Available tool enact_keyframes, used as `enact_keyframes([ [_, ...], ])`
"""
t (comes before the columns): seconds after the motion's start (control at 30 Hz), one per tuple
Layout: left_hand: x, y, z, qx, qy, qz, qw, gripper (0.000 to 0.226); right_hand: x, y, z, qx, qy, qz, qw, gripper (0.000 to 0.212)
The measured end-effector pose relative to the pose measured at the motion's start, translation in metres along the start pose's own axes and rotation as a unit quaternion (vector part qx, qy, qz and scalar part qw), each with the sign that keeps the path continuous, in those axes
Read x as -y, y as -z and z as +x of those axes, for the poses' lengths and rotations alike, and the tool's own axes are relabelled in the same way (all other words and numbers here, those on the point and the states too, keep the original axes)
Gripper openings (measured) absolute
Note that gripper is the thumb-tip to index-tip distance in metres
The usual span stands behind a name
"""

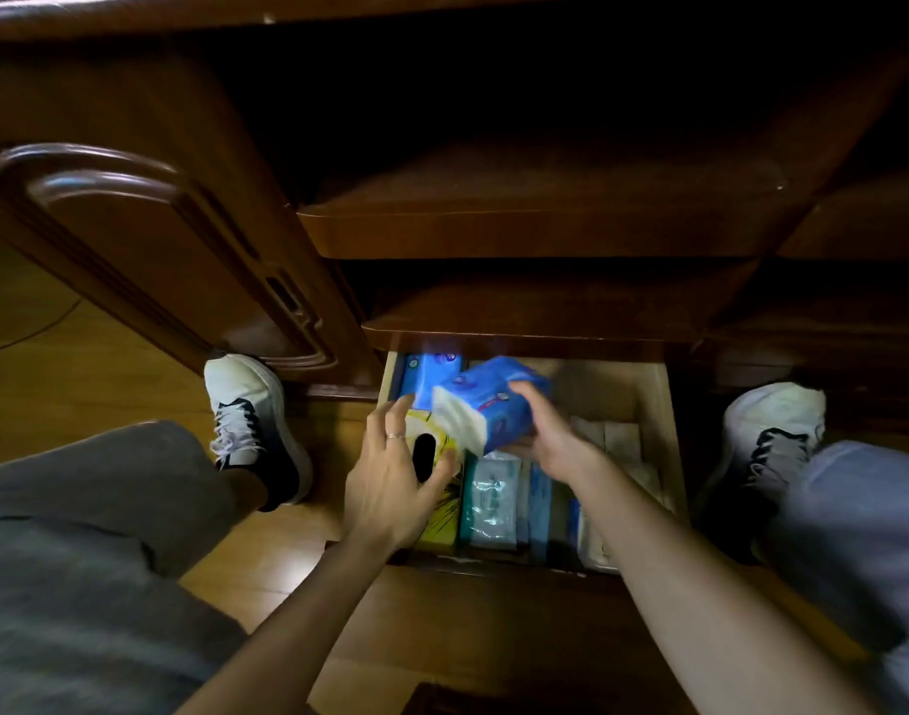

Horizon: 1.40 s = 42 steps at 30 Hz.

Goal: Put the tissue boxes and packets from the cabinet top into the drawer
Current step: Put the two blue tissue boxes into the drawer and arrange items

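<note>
The bottom drawer [663, 430] of the dark wooden cabinet stands pulled out in front of me. My right hand [550, 436] grips a blue tissue packet [488, 399] with a white end and holds it tilted over the drawer's middle. My left hand [395, 477] hovers with fingers spread over a yellow tissue box [439, 528] at the drawer's left side, holding nothing. Another blue packet [426, 374] lies at the back left. A teal-white packet [491, 503] and blue packets [540, 508] stand along the front. White packets [622, 441] fill the right side.
Two closed drawer fronts [534, 234] jut out above the open drawer. A carved cabinet door [148, 250] is at the left. My knees and white shoes [251, 420] flank the drawer on the wooden floor. A cable [34, 327] runs across the floor at the far left.
</note>
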<state>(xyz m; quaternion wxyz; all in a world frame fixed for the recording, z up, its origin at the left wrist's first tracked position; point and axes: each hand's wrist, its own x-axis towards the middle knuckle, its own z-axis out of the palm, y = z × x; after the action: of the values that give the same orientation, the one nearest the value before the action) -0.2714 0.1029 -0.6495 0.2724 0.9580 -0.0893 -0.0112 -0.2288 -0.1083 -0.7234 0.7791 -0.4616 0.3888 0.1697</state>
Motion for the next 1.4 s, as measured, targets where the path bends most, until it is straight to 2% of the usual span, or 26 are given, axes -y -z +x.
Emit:
enact_keyframes([
  [0.2, 0.018, -0.008, -0.002, 0.023, 0.023, 0.031, 0.999, 0.067, 0.005, 0.039, 0.029, -0.109, 0.023, 0.148, 0.983, 0.046],
  [0.3, 0.023, -0.012, -0.003, 0.036, 0.020, 0.046, 0.998, 0.067, 0.003, 0.029, 0.044, -0.144, 0.027, 0.143, 0.979, 0.060],
  [0.5, 0.032, -0.011, -0.005, 0.047, 0.017, 0.033, 0.998, 0.068, 0.000, 0.002, 0.080, -0.180, 0.021, -0.065, 0.981, 0.085],
  [0.6, 0.034, -0.012, -0.003, 0.045, 0.019, 0.035, 0.998, 0.067, 0.009, -0.006, 0.093, -0.241, 0.073, -0.191, 0.949, 0.091],
  [0.67, 0.035, -0.013, -0.001, 0.049, 0.017, 0.037, 0.998, 0.065, 0.009, -0.003, 0.096, -0.257, 0.068, -0.276, 0.924, 0.091],
  [0.77, 0.040, -0.019, 0.001, 0.063, 0.007, 0.051, 0.997, 0.057, 0.004, 0.003, 0.100, -0.258, 0.076, -0.321, 0.908, 0.090],
  [0.83, 0.044, -0.025, 0.000, 0.072, 0.004, 0.065, 0.995, 0.054, 0.003, 0.006, 0.101, -0.239, 0.101, -0.305, 0.916, 0.086],
  [0.93, 0.050, -0.035, -0.001, 0.098, 0.000, 0.075, 0.992, 0.061, 0.008, 0.017, 0.102, -0.179, 0.128, -0.331, 0.918, 0.077],
  [1.03, 0.055, -0.044, -0.004, 0.140, -0.033, 0.107, 0.984, 0.069, 0.009, 0.021, 0.100, -0.129, 0.109, -0.368, 0.915, 0.075],
  [1.27, 0.067, -0.063, -0.012, 0.198, -0.047, 0.195, 0.959, 0.068, 0.010, 0.018, 0.094, -0.153, 0.100, -0.486, 0.855, 0.070],
  [1.4, 0.066, -0.064, -0.010, 0.198, -0.036, 0.178, 0.963, 0.067, 0.015, 0.020, 0.089, -0.118, 0.080, -0.489, 0.860, 0.074],
])
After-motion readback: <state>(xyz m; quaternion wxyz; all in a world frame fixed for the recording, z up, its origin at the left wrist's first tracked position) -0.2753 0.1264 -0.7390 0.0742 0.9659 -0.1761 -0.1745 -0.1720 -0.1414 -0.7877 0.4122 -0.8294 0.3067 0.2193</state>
